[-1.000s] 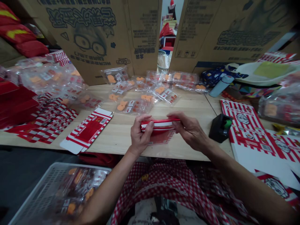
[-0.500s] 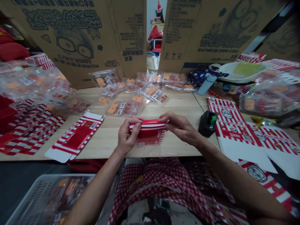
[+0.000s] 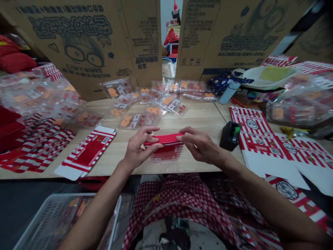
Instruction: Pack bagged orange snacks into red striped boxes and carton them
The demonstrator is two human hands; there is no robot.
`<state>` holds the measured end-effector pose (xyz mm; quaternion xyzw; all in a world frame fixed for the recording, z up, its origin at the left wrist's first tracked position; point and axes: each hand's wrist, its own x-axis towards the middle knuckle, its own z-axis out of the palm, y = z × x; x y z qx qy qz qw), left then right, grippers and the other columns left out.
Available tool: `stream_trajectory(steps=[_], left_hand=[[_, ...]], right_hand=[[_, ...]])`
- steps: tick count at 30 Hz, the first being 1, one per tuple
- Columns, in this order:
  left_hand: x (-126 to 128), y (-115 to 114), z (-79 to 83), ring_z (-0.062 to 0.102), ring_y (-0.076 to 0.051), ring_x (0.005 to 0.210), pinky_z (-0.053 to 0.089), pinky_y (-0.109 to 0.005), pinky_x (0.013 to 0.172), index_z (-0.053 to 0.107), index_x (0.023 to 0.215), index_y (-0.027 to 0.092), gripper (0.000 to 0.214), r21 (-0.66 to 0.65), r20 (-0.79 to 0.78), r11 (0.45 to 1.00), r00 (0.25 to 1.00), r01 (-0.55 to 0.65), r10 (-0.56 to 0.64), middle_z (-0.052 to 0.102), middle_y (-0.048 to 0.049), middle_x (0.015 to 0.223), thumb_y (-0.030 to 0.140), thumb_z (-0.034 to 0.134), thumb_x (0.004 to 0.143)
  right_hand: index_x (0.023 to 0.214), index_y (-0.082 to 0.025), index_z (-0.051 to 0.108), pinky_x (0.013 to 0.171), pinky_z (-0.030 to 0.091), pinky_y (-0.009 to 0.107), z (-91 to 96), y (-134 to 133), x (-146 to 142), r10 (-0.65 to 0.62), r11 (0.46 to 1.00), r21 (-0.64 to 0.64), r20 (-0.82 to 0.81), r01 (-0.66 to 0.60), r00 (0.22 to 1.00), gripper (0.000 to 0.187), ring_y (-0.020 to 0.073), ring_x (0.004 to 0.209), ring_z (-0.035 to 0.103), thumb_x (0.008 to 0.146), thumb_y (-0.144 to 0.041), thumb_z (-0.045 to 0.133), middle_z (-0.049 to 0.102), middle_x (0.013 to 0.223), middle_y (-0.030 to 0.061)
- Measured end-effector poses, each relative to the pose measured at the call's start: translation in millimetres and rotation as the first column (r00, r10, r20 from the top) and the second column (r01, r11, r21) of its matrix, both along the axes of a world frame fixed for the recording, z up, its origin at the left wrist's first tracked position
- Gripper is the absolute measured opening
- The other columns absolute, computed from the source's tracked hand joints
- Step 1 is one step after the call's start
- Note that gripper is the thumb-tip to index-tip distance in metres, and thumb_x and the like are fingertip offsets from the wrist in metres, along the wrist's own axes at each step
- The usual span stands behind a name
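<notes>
A red and white striped cardboard box [image 3: 167, 152] stands upright near the table's front edge, its red top panel lying across the top. My left hand [image 3: 139, 146] grips the upper left corner, thumb along the front and a finger on the top panel. At the upper right corner, my right hand [image 3: 201, 144] is closed on the box, fingertips pressed at the end of the top panel. A black tape dispenser [image 3: 230, 136] sits just right of my right hand. Left of my left hand lies a flattened striped box [image 3: 90, 151].
Clear packets [image 3: 139, 119] with orange pieces are scattered behind the box. Large cardboard cartons [image 3: 85, 41] wall the table's back. Flat striped boxes [image 3: 252, 132] lie to the right, a blue bottle [image 3: 229, 93] behind them. A white basket [image 3: 39, 218] of packets is below left.
The box's top panel now lies flatter. My left thumb and fingers have loosened and spread a little, and my right fingers have shifted onto the top right corner.
</notes>
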<state>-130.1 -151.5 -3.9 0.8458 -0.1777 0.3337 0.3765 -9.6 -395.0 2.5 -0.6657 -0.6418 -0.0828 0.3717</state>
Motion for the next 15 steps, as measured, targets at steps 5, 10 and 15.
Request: stream_trajectory(steps=[5, 10, 15], left_hand=[[6, -21, 26.4, 0.075, -0.016, 0.085, 0.057, -0.025, 0.072, 0.073, 0.120, 0.027, 0.025, 0.374, 0.019, 0.927, 1.000, -0.004, -0.003, 0.078, -0.0055, 0.107, 0.028, 0.066, 0.096], [30, -45, 20.5, 0.077, -0.020, 0.087, 0.061, -0.030, 0.077, 0.076, 0.113, 0.030, 0.022, 0.230, 0.069, 0.972, 0.997, -0.048, 0.033, 0.079, -0.0021, 0.110, 0.031, 0.071, 0.092], [48, -66, 28.3, 0.078, -0.022, 0.078, 0.064, -0.030, 0.067, 0.079, 0.097, 0.027, 0.018, 0.139, -0.143, 0.983, 0.985, 0.117, -0.097, 0.081, -0.0033, 0.103, 0.042, 0.072, 0.089]], right_hand=[[0.116, -0.023, 0.057, 0.091, 0.052, 0.035, -2.1, -11, -10, -0.120, 0.983, 0.116, -0.180, 0.143, 0.976, 0.029, 0.0200, 0.109, 0.060, 0.095, -0.007, 0.043, 0.060, 0.121, 0.0099], [0.141, -0.017, 0.047, 0.106, 0.047, 0.044, -34.7, -80, 21, -0.862, 0.464, -0.291, -0.368, 0.837, 0.349, 0.052, 0.0275, 0.125, 0.056, 0.090, -0.013, 0.050, 0.048, 0.143, 0.0179], [0.140, -0.006, 0.044, 0.107, 0.042, 0.061, -72.3, -125, 52, -0.946, 0.123, -0.541, -0.317, 0.832, -0.066, 0.065, 0.0447, 0.130, 0.050, 0.087, -0.036, 0.066, 0.046, 0.140, 0.0299]])
